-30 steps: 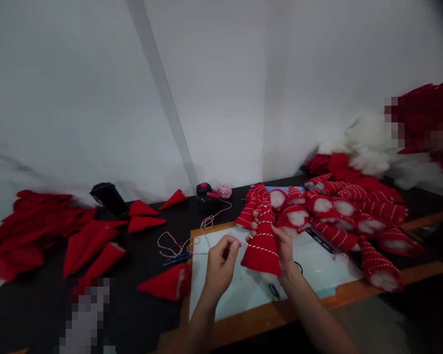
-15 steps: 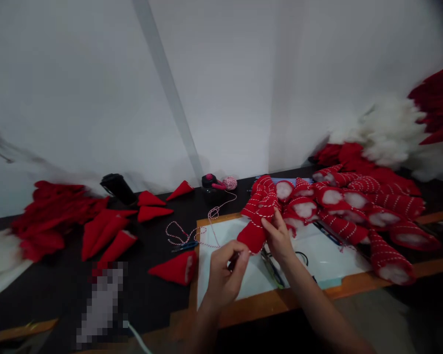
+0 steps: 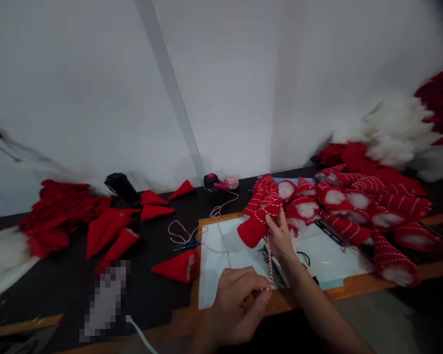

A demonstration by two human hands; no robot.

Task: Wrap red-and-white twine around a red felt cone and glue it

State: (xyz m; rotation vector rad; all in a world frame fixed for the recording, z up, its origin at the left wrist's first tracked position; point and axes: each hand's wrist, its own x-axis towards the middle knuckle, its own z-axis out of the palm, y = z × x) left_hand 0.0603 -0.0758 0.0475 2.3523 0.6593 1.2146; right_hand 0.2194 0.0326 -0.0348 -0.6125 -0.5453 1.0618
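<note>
My right hand grips a red felt cone wound with red-and-white baker's twine. A taut length of that twine runs down from the cone to my left hand, which pinches it near the table's front edge. Another length trails across a white board and over the black tabletop to a twine ball on a black-and-pink holder. Small scissors with dark blue handles lie among loose twine loops left of the board.
Several twine-wrapped cones with white stuffing lie heaped to the right. Plain red felt cones and a red felt pile lie to the left, near a black cup. White stuffing is piled at the back right.
My left hand has moved down and toward me, drawing the twine taut from the cone. The cone now sits more upright in my right hand, with its wrapped part higher.
</note>
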